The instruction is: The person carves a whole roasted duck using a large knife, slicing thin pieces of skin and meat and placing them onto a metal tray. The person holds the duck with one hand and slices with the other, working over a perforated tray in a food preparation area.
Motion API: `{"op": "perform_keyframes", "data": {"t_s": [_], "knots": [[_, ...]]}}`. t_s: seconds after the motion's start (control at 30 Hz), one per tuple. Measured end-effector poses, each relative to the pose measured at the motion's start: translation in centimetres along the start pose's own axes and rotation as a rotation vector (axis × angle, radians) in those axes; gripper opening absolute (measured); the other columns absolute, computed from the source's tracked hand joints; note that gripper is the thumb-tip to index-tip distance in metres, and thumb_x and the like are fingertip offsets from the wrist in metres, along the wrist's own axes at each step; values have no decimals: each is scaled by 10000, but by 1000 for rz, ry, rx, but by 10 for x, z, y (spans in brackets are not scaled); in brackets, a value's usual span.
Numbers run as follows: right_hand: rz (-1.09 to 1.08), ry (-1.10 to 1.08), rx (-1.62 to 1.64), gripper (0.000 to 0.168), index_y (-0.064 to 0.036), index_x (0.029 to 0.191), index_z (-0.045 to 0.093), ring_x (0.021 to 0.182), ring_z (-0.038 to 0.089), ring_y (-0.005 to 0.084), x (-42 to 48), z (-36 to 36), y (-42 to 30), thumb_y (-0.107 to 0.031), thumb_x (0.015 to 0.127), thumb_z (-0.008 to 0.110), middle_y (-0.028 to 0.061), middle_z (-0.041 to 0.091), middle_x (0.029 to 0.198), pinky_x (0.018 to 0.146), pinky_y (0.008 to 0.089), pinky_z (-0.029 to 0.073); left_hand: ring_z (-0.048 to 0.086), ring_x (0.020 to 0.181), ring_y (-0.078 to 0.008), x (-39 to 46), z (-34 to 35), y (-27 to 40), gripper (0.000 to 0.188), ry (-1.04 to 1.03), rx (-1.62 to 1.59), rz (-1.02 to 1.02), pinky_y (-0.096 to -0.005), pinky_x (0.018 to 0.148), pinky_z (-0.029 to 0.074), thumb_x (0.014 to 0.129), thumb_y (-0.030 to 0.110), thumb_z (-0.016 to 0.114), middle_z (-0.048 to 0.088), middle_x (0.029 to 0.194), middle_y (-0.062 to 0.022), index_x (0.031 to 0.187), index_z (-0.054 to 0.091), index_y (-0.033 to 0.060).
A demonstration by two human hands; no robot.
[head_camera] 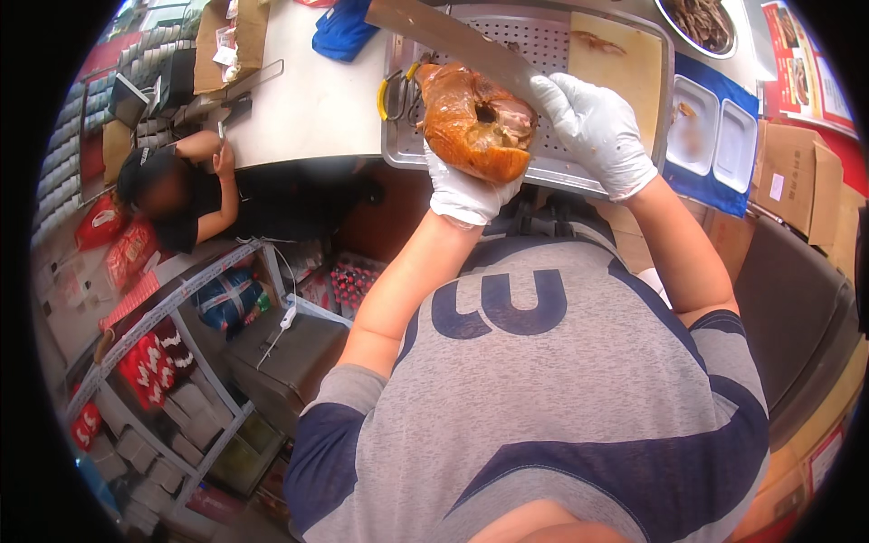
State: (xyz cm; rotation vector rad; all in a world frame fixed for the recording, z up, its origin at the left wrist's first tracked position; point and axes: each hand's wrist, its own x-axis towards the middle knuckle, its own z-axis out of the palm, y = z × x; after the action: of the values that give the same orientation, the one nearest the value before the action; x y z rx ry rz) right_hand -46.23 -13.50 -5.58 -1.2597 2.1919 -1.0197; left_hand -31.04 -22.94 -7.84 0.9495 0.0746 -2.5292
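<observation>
A browned roast bird, probably a duck, rests in my left hand, gloved in white, which holds it from below; its cut end faces right. My right hand, gloved too, is closed on a long broad knife, whose blade slants up and left over the bird. Beneath them lies a perforated metal tray. Yellow-handled scissors are at its left, partly behind the bird. A pale cutting board with a few meat scraps covers the tray's right part.
Right of the tray are white dishes on a blue cloth and a bowl of shredded meat. A blue cloth and an open cardboard box stand left. A person holding a phone sits at the counter's left.
</observation>
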Motion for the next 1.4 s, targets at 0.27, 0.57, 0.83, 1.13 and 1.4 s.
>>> {"op": "perform_keyframes", "data": {"t_s": [0.27, 0.57, 0.83, 1.13, 1.4], "knots": [[27, -170, -34, 480, -91, 952, 695, 809, 681, 388, -9, -16, 11, -478, 1045, 427, 177, 704, 822, 765, 449, 528, 553, 1264, -322, 1, -10, -4, 637, -19, -108, -16, -506, 1039, 533, 990, 612, 459, 517, 1397, -116, 1423, 417, 147], [37, -346, -36, 459, -89, 1004, 696, 852, 682, 386, -10, -26, 12, -460, 1058, 432, 181, 710, 882, 757, 433, 533, 552, 1270, -270, -8, -9, -7, 629, -20, 10, -48, -442, 1080, 472, 948, 641, 444, 573, 1363, -59, 1371, 509, 180], [122, -239, 0, 655, -48, 974, 740, 814, 699, 358, 5, -13, -5, -683, 888, 601, 181, 721, 832, 758, 401, 540, 562, 1247, -274, 2, 0, -17, 629, -45, -32, -60, -459, 1092, 455, 937, 628, 446, 580, 1329, -68, 1365, 506, 170], [322, -430, 638, 658, -27, 901, 706, 528, 558, 88, 13, -37, 12, -683, 881, 653, 8, 567, 620, 460, 251, 444, 568, 1242, -275, 2, 14, -3, 505, -50, 82, 64, -447, 1053, 485, 1008, 530, 453, 582, 1352, -58, 1354, 540, 171], [276, -241, -276, 709, -91, 1107, 740, 775, 675, 286, 85, -58, 141, -682, 988, 367, 153, 720, 889, 808, 389, 529, 580, 1230, -297, -2, 8, 16, 563, 156, 49, 88, -531, 1025, 502, 975, 593, 495, 583, 1350, -48, 1376, 508, 198]]}}
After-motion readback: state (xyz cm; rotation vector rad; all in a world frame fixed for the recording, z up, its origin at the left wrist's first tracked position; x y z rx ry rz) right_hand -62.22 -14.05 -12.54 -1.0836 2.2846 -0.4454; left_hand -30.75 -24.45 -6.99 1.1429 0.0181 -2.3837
